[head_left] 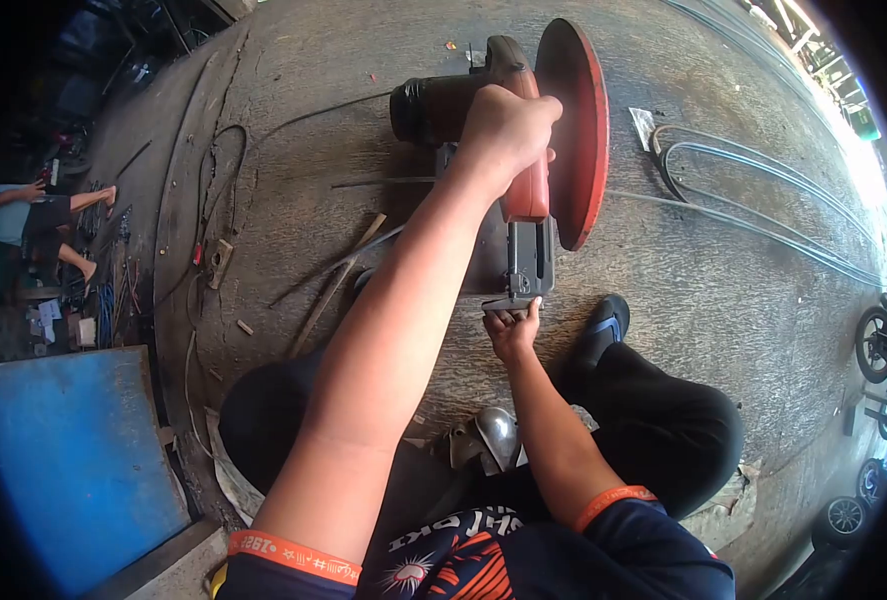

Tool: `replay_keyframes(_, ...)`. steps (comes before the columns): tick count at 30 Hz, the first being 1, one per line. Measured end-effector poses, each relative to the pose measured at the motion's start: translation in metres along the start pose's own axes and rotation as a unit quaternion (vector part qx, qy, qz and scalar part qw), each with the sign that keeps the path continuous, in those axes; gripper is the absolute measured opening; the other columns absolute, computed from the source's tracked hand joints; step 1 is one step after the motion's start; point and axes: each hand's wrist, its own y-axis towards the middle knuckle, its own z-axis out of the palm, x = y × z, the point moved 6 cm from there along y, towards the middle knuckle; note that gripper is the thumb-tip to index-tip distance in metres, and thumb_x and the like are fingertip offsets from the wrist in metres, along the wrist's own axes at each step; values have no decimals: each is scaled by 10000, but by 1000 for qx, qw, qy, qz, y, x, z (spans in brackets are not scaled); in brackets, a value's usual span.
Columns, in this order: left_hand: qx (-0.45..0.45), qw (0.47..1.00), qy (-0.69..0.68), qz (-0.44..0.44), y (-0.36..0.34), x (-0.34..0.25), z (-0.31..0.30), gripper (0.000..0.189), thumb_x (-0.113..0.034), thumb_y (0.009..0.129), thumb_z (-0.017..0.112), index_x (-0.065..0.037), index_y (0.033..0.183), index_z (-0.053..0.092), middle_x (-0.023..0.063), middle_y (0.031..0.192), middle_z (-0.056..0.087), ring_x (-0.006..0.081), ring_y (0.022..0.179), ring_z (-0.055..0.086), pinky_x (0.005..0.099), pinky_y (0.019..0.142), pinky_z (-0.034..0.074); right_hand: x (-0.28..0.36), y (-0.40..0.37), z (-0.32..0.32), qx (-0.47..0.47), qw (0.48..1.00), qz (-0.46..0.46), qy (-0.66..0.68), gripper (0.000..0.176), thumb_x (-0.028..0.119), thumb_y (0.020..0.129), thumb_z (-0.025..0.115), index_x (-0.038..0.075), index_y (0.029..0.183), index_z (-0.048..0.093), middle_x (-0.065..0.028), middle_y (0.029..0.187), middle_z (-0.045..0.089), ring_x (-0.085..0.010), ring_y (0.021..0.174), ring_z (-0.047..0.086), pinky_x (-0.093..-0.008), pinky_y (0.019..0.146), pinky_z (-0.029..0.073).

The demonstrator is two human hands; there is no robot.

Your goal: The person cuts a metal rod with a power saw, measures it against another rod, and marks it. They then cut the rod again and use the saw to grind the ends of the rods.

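A cut-off saw with a red disc guard (588, 150) and a dark motor (433, 108) stands on the ground in front of me. My left hand (508, 130) is wrapped round the saw's red handle (528, 195), its arm stretched across the view. Lower down, my right hand (513, 330) has its fingers closed on the clamp crank (506, 303) at the near end of the saw's base (543, 250). A thin metal rod (643, 197) runs off to the right beside the guard. My left forearm hides part of the base.
Long bent rods (763, 165) lie at the right. A wooden stick (338, 285), a hammer-like tool (220, 264) and cables are at the left. A blue panel (78, 450) is lower left. Another person (38, 215) sits far left. Wheels (873, 345) stand at the right edge.
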Motion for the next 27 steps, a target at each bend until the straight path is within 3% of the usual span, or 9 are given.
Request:
replay_keyframes(2, -1, 1000, 0, 7, -1, -1, 0, 261, -187, 812, 634, 50, 886, 554, 121, 795, 566, 206, 593, 610, 346, 489, 513, -3, -2, 4, -83, 995, -29, 42, 912, 760, 849, 384, 52, 1419, 308, -241, 1353, 438, -422, 1167, 521, -519, 1044, 360)
replay_keyframes(3, -1, 1000, 1, 15, -2, -2, 0, 260, -187, 811, 634, 48, 888, 553, 120, 796, 565, 205, 595, 611, 344, 490, 514, -6, 8, -2, -111, 992, -22, 54, 865, 795, 836, 325, 106, 1357, 372, -217, 1190, 568, -404, 1019, 612, -506, 944, 458)
replay_keyframes(7, 5, 1000, 6, 6, -2, -2, 1, 274, -186, 806, 636, 50, 916, 551, 123, 821, 566, 203, 606, 611, 343, 499, 517, -7, 22, -8, -111, 992, -23, 57, 884, 781, 845, 337, 109, 1418, 298, -264, 1212, 521, -408, 1039, 599, -454, 820, 554)
replay_keyframes(12, 0, 1000, 15, -8, -3, -3, 2, 267, -167, 798, 628, 54, 930, 559, 124, 822, 568, 195, 622, 610, 329, 508, 518, 0, 23, -9, -120, 991, -46, 42, 845, 755, 858, 370, 72, 1355, 378, -234, 1160, 553, -404, 1016, 604, -481, 853, 540)
replay_keyframes(14, -34, 999, 11, 19, -2, -3, 0, 239, -147, 777, 601, 90, 794, 572, 136, 662, 601, 209, 527, 626, 352, 466, 524, -2, 24, -14, -116, 991, -50, 36, 836, 748, 861, 379, 60, 1334, 403, -225, 1162, 554, -400, 1015, 603, -488, 868, 533)
replay_keyframes(21, -3, 999, 35, -8, 2, -2, 1, 244, -145, 787, 618, 57, 915, 571, 113, 805, 582, 190, 611, 610, 327, 519, 529, -1, 21, -6, -62, 997, -38, 33, 902, 799, 812, 401, 66, 1338, 416, -197, 1235, 528, -399, 1101, 552, -533, 1000, 415)
replay_keyframes(24, 4, 999, 36, 2, 2, 1, -1, 295, -189, 794, 642, 65, 929, 572, 121, 802, 585, 201, 610, 618, 334, 514, 530, -11, 16, -6, -126, 990, 7, 57, 929, 823, 796, 379, 83, 1357, 396, -201, 1287, 488, -410, 1143, 518, -551, 1020, 379)
replay_keyframes(26, 7, 1000, -5, -1, 3, 4, -3, 383, -278, 814, 660, 75, 933, 573, 131, 803, 591, 210, 607, 624, 336, 505, 528, -11, 22, -4, -108, 993, -13, 54, 1030, 827, 796, 366, 84, 1482, 172, -254, 1420, 349, -438, 1217, 463, -574, 1019, 369)
replay_keyframes(27, 0, 998, -64, -8, 7, 11, -7, 476, -374, 833, 658, 78, 954, 569, 140, 803, 597, 218, 602, 631, 357, 488, 524, -7, 17, -5, -97, 993, -35, 58, 933, 736, 831, 478, 19, 1405, 313, -253, 1342, 440, -400, 1103, 544, -523, 974, 426)
